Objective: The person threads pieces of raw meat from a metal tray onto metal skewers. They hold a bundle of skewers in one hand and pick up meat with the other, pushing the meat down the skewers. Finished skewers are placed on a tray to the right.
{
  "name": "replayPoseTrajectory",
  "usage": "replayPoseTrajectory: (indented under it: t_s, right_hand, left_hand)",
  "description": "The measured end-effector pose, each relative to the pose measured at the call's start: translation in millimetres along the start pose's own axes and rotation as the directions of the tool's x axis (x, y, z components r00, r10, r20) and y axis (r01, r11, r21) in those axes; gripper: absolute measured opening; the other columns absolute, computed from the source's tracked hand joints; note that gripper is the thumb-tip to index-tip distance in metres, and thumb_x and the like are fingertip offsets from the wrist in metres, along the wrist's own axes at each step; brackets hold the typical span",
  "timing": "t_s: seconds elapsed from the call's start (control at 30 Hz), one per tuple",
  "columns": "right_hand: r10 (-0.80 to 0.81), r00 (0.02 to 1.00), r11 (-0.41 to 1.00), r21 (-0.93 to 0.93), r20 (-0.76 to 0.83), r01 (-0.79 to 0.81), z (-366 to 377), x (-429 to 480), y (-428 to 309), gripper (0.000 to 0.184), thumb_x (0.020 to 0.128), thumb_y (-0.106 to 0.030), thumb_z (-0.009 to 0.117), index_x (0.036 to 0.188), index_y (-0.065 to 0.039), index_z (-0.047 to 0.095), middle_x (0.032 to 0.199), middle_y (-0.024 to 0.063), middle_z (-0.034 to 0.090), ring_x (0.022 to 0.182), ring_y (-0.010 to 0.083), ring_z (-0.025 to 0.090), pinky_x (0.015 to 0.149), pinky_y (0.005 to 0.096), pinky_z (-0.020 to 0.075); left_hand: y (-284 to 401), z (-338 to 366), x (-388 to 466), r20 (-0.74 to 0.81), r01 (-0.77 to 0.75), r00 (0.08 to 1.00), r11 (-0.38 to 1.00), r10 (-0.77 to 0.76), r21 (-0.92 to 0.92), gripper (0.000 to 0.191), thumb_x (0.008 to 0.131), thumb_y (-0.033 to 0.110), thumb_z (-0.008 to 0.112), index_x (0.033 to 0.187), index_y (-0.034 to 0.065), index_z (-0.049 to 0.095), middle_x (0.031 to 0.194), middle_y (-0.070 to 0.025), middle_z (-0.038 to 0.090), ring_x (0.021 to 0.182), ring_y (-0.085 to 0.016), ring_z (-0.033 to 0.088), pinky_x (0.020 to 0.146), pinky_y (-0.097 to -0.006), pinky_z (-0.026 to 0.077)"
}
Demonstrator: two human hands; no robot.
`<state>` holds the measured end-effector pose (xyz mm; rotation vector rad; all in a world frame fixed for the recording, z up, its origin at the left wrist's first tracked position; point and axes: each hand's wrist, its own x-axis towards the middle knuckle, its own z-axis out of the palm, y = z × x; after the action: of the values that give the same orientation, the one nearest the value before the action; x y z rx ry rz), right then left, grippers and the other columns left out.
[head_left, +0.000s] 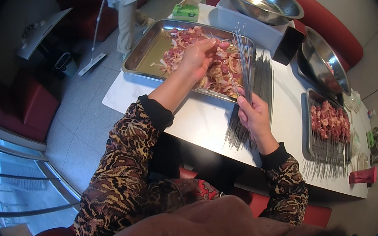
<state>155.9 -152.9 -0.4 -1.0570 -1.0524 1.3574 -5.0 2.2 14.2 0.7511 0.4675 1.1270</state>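
A rectangular metal tray holds raw meat pieces mixed with sliced onion, with liquid at its left side. My left hand is over the meat, its fingers closed around a piece of raw meat. Near the tray's right front corner, my right hand grips a bundle of thin metal skewers that point up and away; one skewer angles apart from them towards the left. Many more metal skewers lie on the white table beside the tray, partly under my right hand.
Loaded meat skewers lie on a smaller tray at the right. Metal bowls, a white plastic bin, a black phone-like slab and a tissue pack stand behind. A person holds a mop at the left.
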Motion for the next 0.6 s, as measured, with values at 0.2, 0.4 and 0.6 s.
replayPoseTrajectory:
  t_s: [0.2, 0.4, 0.6]
  right_hand:
    - [-0.002, 1.0, 1.0, 0.007, -0.027, 0.003, -1, 3, 0, 0.032, 0.09, -0.017, 0.054, 0.119, -0.004, 0.052, 0.059, -0.0079, 0.041, 0.043, 0.0, 0.036, 0.037, 0.0154, 0.0255]
    - [0.027, 0.996, 0.999, -0.04, -0.087, -0.031, 3, 3, -1, 0.032, 0.09, -0.017, 0.054, 0.119, -0.004, 0.053, 0.055, -0.0076, 0.04, 0.042, 0.0004, 0.034, 0.036, 0.0156, 0.0251]
    - [-0.009, 0.99, 0.999, -0.042, -0.142, 0.003, -7, 7, -3, 0.032, 0.09, -0.016, 0.053, 0.119, -0.003, 0.053, 0.056, -0.0077, 0.039, 0.042, 0.0005, 0.034, 0.036, 0.015, 0.0252]
  left_hand:
    - [0, -2, 1, 0.099, 0.02, 0.995, 1.0, -0.022, 0.014, 0.022, 0.093, 0.013, 0.045, 0.106, -0.0015, 0.054, 0.098, -0.0115, 0.062, 0.086, -0.017, 0.062, 0.073, -0.0289, 0.052]
    - [-4, 0, -1, 0.11, 0.071, 0.99, 0.983, -0.09, 0.167, 0.025, 0.091, 0.014, 0.049, 0.11, -0.0014, 0.053, 0.098, -0.0105, 0.063, 0.088, -0.017, 0.062, 0.072, -0.0262, 0.051]
    - [22, -37, 31, -0.021, -0.171, 0.96, 0.641, 0.281, 0.748, 0.025, 0.085, 0.014, 0.058, 0.106, 0.0006, 0.059, 0.096, -0.0079, 0.064, 0.087, -0.014, 0.061, 0.074, -0.0269, 0.048]
